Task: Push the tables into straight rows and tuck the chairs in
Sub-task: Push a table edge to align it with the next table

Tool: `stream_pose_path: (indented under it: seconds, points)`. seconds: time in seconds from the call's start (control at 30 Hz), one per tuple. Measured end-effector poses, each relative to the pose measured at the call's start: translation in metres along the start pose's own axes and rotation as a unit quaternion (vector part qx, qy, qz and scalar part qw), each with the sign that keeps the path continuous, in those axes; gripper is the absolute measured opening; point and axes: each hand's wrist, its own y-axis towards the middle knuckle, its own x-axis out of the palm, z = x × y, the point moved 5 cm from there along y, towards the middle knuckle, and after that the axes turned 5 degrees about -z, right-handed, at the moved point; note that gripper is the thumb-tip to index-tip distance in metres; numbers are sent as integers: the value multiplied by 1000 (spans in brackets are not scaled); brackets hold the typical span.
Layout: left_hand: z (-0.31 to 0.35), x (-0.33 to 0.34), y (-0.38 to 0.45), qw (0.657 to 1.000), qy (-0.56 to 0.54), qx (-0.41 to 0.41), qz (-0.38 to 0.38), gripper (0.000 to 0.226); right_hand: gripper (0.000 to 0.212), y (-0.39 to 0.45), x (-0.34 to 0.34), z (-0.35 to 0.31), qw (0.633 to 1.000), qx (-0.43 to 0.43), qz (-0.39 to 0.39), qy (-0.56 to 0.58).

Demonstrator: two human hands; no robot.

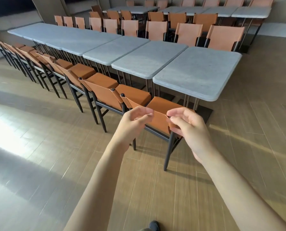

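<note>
The nearest orange chair stands at the end of the row, its seat partly under the end grey table. Both of my hands are on the top edge of its backrest. My left hand curls its fingers and thumb around the middle of that edge. At the right corner post, my right hand pinches the backrest. A long row of grey tables runs away to the far left, edge to edge.
Several more orange chairs line the near side of the row, and others face it from the far side. A second row of tables stands at the back. Wooden floor lies around me; my shoe shows below.
</note>
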Motion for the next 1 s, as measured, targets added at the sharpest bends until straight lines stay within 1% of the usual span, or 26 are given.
stream_pose_path:
  seconds: [0.2, 0.33, 0.5, 0.6, 0.67, 0.77, 0.87, 0.93, 1.0]
  points:
    - [-38, -2, 88, 996, 37, -58, -57, 3, 13, 75, 2, 43, 996, 77, 36, 0]
    - [-56, -7, 138, 995, 38, -77, -58, 3, 13, 121, -8, 69, 993, 105, 58, 2]
    - [-79, 1, 201, 990, 65, -97, -79, 5, 12, 178, -25, 106, 986, 153, 64, -4]
    - [-91, 8, 244, 988, 86, -97, -82, 9, 14, 216, -40, 130, 981, 181, 66, 5]
    - [-98, 14, 274, 985, 97, -112, -92, 11, 14, 242, -51, 147, 976, 209, 63, 2]
    - [-109, 24, 318, 974, 133, -143, -113, 11, 12, 277, -68, 177, 961, 272, 56, -14]
    - [-121, 29, 359, 967, 173, -157, -107, 21, 8, 304, -76, 208, 936, 349, 35, -38]
    - [-134, 33, 381, 958, 203, -172, -107, 24, 13, 316, -80, 227, 915, 401, 21, -50]
    - [-149, 35, 400, 943, 254, -188, -101, 25, 16, 322, -81, 240, 892, 449, -9, -53]
